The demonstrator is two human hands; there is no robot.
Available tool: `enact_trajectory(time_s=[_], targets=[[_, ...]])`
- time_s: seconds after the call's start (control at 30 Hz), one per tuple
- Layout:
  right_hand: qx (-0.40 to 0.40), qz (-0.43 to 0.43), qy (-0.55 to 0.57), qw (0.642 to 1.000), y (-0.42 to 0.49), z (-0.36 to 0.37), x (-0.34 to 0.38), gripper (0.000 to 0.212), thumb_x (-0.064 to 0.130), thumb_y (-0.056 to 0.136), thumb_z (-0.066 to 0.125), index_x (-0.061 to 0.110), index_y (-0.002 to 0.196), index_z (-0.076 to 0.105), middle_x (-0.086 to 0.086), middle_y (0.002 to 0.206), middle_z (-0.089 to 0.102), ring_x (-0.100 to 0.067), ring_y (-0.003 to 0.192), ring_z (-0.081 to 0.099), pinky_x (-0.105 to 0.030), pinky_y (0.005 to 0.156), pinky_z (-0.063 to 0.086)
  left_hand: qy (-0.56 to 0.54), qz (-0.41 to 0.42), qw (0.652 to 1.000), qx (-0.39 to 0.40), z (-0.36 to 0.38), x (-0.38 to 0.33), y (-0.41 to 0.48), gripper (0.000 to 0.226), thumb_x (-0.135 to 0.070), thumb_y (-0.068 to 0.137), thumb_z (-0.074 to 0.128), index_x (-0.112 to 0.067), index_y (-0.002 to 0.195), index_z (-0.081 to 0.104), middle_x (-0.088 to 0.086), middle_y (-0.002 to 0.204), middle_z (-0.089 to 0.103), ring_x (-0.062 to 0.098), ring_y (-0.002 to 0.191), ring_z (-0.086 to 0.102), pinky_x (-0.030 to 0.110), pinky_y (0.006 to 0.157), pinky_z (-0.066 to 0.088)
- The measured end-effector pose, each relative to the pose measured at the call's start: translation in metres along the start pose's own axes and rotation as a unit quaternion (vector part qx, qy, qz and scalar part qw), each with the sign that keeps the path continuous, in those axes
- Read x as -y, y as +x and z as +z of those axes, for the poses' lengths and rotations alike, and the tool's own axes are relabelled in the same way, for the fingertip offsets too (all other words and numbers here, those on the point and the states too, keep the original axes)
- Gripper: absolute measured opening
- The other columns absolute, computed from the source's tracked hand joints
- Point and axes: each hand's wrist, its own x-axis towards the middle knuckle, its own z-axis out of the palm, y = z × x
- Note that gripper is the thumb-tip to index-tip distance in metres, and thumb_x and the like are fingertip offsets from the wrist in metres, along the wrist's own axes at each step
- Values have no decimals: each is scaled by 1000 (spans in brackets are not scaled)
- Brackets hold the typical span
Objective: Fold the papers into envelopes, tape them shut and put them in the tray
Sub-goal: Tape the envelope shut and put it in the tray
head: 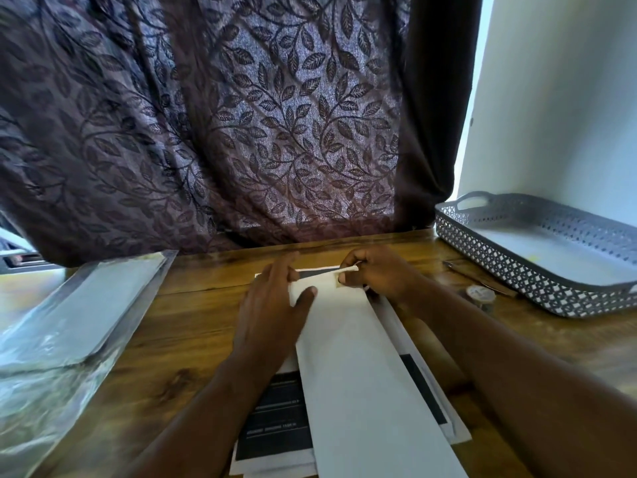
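Now, biggest thing in shot: a dark leaf-patterned curtain (241,115) hanging across the back, its hem reaching the far edge of the wooden bench (193,315). On the left of the bench lies a clear plastic-wrapped pack (69,315), shiny and crumpled at the near end. Far right, near the wall, sits the grey lattice-sided tray (482,250), 1 handle showing at its back end.

Centre stage, a long white folded paper (358,374) runs away from the camera, lying on top of printed sheets (275,419) with black blocks on them. Both hands work at its far end. The left hand (272,305) is spread flat, fingers straight, thumb pressing the paper down. The right hand (375,270) pinches a pale strip (341,269) between thumb and forefinger, just above the paper's end; possibly tape, but it is too blurred to say.

Between the right forearm and the tray rests a small tape roll (481,293), with a thin dark tool (475,276) just behind it.
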Motion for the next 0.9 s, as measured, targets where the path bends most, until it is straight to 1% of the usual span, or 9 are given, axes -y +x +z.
enact_trajectory(time_s=[0.1, 0.23, 0.33, 0.43, 0.53, 0.6, 0.67, 0.73, 0.9], targets=[[6, -16, 19, 1000, -2, 0, 0, 14, 10, 87, 76, 4, 99, 75, -14, 94, 75, -18, 78, 67, -27, 63, 53, -108, -82, 991, -10, -4, 3, 4, 38, -23, 89, 72, -27, 124, 59, -11, 101, 62, 10, 92, 59, 12, 68, 40], [-14, -19, 43, 999, -7, 1, 1, 13, 13, 85, 78, 7, 96, 77, -9, 92, 76, -15, 77, 68, -29, 66, 54, -179, -136, 974, 8, -6, 3, 7, 14, -20, 90, 71, -31, 99, 70, -8, 89, 71, 10, 68, 65, 21, 54, 53], [-28, -36, 10, 999, -10, 3, 3, 6, 19, 85, 79, 13, 86, 77, -3, 86, 76, -13, 74, 66, -30, 65, 53, -227, -141, 964, 1, -9, -4, 6, 13, -17, 90, 72, -29, 96, 72, -9, 86, 74, 9, 75, 70, 30, 69, 61], [-46, -33, 25, 998, -14, 0, 8, 12, 17, 84, 79, 22, 74, 75, 3, 77, 75, -11, 72, 66, -34, 72, 55, -340, -185, 922, 33, -12, -13, 3, 14, -17, 92, 69, -21, 105, 70, -1, 94, 77, 16, 85, 75, 35, 76, 63], [-58, -26, 70, 995, -23, -4, 17, 14, 12, 82, 81, 20, 71, 75, 0, 75, 75, -13, 70, 68, -32, 72, 57, -389, -222, 890, 89, -12, -20, 0, 21, -24, 94, 67, -15, 113, 69, 5, 103, 77, 25, 92, 75, 49, 86, 60], [-64, -15, 122, 990, -30, -5, 19, 9, 10, 82, 81, 14, 75, 77, -4, 78, 77, -19, 72, 71, -35, 74, 59, -409, -233, 877, 97, -14, -24, -3, 21, -18, 95, 66, -12, 115, 68, 6, 105, 77, 27, 94, 75, 50, 88, 59], [-68, -5, 169, 983, -39, -11, 20, 5, 10, 84, 79, 6, 83, 77, -8, 85, 78, -24, 78, 75, -39, 76, 62, -404, -231, 880, 99, -16, -25, -5, 23, -17, 95, 65, -13, 117, 67, 4, 107, 76, 27, 95, 74, 50, 90, 58], [-61, 3, 198, 978, -49, -17, 20, 16, 14, 88, 75, -2, 89, 75, -14, 91, 78, -29, 83, 76, -40, 74, 62, -378, -215, 895, 99, -19, -29, -7, 23, -22, 95, 66, -15, 117, 68, 2, 109, 76, 25, 96, 74, 51, 90, 58], [-54, 32, 253, 966, -71, -23, 24, 19, 15, 95, 66, 2, 84, 75, -17, 89, 77, -25, 76, 74, -29, 61, 57, -374, -210, 895, 126, -26, -42, -18, 27, -22, 96, 63, -14, 122, 66, 2, 108, 76, 23, 92, 75, 51, 88, 59]])
